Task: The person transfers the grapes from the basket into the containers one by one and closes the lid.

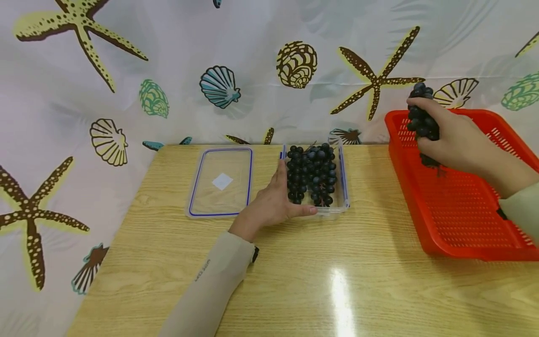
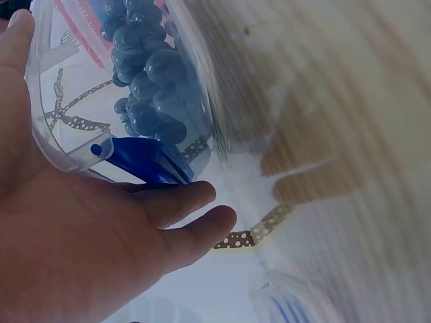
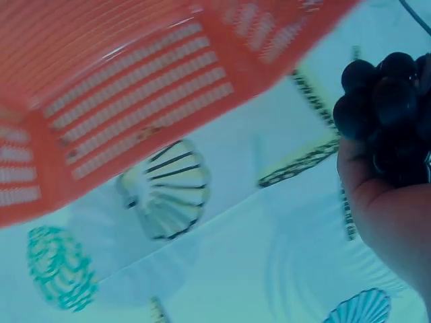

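Observation:
My right hand [image 1: 459, 140] grips a bunch of dark grapes [image 1: 422, 121] above the left part of a red plastic basket [image 1: 410, 206]; a bit of stem hangs below it. In the right wrist view, round grapes [image 3: 394, 101] show beside the thumb. Near the table's back edge stands a clear plastic container [image 1: 346, 187] holding more dark grapes [image 1: 313, 168]. Against its left side lies my left hand [image 1: 271, 201], thumb stretched along the front rim. Seen from the left wrist, straight fingers [image 2: 188, 229] touch the outside wall near a blue clip [image 2: 145, 158].
A clear lid with a blue seal [image 1: 251, 178] lies flat on the wooden table [image 1: 294, 281], left of the container. Behind the table hangs a white cloth [image 1: 261, 28] printed with shells and starfish. The basket stands at the table's right side.

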Available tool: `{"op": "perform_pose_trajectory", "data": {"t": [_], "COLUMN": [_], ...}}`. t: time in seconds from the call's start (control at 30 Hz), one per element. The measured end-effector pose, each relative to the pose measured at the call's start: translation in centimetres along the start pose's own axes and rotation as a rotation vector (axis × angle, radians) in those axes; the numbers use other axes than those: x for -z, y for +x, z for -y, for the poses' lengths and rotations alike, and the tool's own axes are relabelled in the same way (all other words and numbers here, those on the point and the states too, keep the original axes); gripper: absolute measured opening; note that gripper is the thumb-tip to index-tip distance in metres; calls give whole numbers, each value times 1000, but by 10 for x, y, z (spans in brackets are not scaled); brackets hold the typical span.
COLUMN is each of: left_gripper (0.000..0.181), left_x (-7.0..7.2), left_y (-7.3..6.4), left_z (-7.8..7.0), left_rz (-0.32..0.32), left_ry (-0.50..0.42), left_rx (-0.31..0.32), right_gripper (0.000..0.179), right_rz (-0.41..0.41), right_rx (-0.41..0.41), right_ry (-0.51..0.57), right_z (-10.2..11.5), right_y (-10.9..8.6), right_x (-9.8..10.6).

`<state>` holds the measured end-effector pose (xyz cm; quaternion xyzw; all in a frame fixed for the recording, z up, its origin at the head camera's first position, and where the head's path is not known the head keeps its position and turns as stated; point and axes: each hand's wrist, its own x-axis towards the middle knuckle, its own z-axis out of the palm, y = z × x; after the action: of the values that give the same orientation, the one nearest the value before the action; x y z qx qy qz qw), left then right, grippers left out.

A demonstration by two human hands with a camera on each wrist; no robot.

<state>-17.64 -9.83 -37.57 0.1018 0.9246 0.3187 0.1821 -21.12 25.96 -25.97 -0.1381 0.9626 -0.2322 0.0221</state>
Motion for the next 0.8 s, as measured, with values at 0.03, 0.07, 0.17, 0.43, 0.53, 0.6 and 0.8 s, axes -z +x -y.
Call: {"op": "perform_pose_trajectory", "data": {"t": [0.03, 0.07, 0.17, 0.43, 0.53, 0.6, 0.8], "left_gripper": [140, 140, 140, 139, 139, 139, 138], "left_x": [0, 0, 0, 1, 2, 2, 2], "left_y": [0, 1, 1, 0, -1, -2, -2], "left_z": [0, 1, 1, 1, 1, 2, 2], "left_rz": [2, 4, 11, 21, 23, 23, 19], "left_ry": [-3, -7, -22, -44, -52, -54, -51], "left_rx": [-4, -7, -15, -16, -10, -8, -9], "right_gripper": [78, 77, 77, 82, 86, 88, 95], "right_rz": [-10, -18, -14, 70, 119, 167, 295], "right_rx": [11, 21, 50, 123, 167, 204, 273], "right_ry": [18, 32, 71, 133, 161, 189, 217], "right_z": [6, 12, 30, 68, 81, 89, 108], "right_y": [0, 1, 2, 6, 7, 7, 4], "right_x": [-1, -2, -7, -26, -35, -43, -66]}}
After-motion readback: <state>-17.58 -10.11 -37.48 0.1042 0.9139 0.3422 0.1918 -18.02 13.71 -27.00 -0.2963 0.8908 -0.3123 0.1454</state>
